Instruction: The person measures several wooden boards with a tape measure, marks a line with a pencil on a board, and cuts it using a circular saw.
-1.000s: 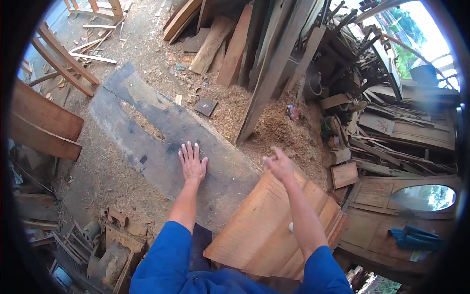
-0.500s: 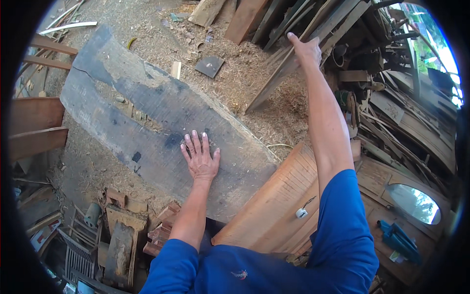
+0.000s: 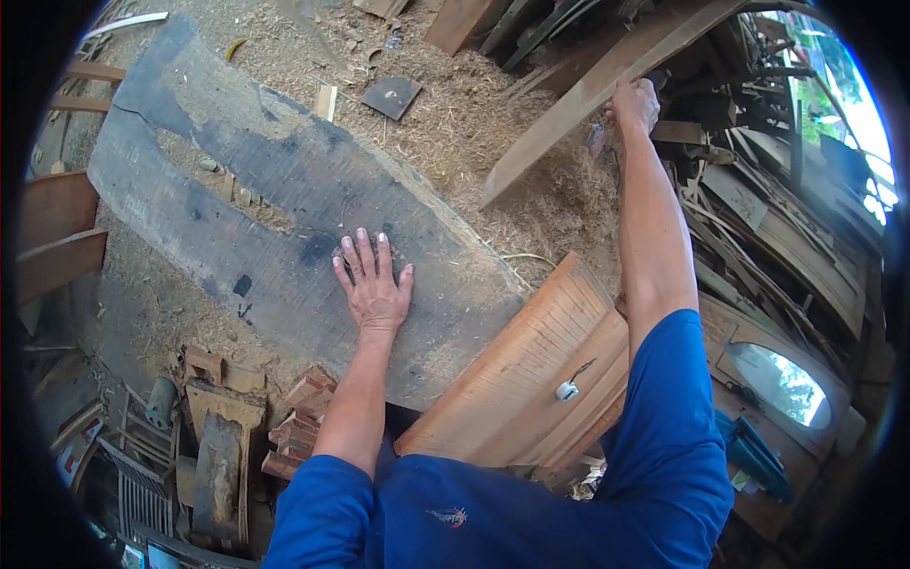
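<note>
My left hand [image 3: 376,292] lies flat, fingers spread, on a large dark, weathered wooden slab [image 3: 284,256]. The slab has a long ragged gap toward its far end and dusty, rough edges. Stretched out to the far right, my right hand [image 3: 633,106] is closed at the edge of a long plank [image 3: 569,119]. Its fingers curl at the plank's right side, and their tips are partly hidden. The plank slants, its lower end down by the wood shavings and its upper end among other leaning boards.
A light brown wooden panel [image 3: 517,370] with a small white fitting [image 3: 567,391] stands just before me. Shavings [image 3: 445,142] cover the ground beyond the slab. Stacked boards [image 3: 791,247] and an oval mirror [image 3: 779,384] are at right; short wood blocks [image 3: 301,422] lie at lower left.
My right hand has moved slightly right and nearer, its thumb no longer sticking out. The plank has swung, showing more of its face. My left hand stays flat on the slab.
</note>
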Demonstrator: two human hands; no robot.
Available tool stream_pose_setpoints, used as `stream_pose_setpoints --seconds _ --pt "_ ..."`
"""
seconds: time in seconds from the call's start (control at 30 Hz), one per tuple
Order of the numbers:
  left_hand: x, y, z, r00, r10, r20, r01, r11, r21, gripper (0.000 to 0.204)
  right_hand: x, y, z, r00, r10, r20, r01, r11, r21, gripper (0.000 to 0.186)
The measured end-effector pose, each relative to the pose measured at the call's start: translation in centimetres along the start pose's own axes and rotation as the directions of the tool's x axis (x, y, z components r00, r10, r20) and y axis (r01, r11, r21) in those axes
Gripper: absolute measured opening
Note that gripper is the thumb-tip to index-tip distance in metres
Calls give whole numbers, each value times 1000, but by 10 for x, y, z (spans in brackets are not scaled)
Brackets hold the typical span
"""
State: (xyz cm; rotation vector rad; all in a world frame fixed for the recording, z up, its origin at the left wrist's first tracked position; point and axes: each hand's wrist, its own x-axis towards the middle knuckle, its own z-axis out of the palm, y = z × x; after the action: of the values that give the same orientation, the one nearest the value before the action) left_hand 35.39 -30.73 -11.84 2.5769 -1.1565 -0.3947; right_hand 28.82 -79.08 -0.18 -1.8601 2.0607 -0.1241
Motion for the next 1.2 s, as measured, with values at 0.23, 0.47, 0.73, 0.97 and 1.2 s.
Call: stream_pose_setpoints --seconds 0.23,0.47,0.73,0.97,1.2 --pt "5 2 -1 999 45 -5 -45 999 -4 70 18 30 40 958 -281 -58 280 960 -22 55" --pt "2 0 -2 998 58 -1 -58 998 27 70 23 34 92 981 -185 -54 192 961 198 108" --pt "4 3 2 996 75 49 -78 995 70 70 108 26 142 999 -45 -17 44 998 -52 108" --pt "2 2 4 990 94 103 -100 993 55 73 116 60 194 992 125 -9 -125 983 -132 109" --pt "-2 -6 2 995 65 71 -67 997 39 72 44 50 161 977 137 -162 -147 988 -47 67"
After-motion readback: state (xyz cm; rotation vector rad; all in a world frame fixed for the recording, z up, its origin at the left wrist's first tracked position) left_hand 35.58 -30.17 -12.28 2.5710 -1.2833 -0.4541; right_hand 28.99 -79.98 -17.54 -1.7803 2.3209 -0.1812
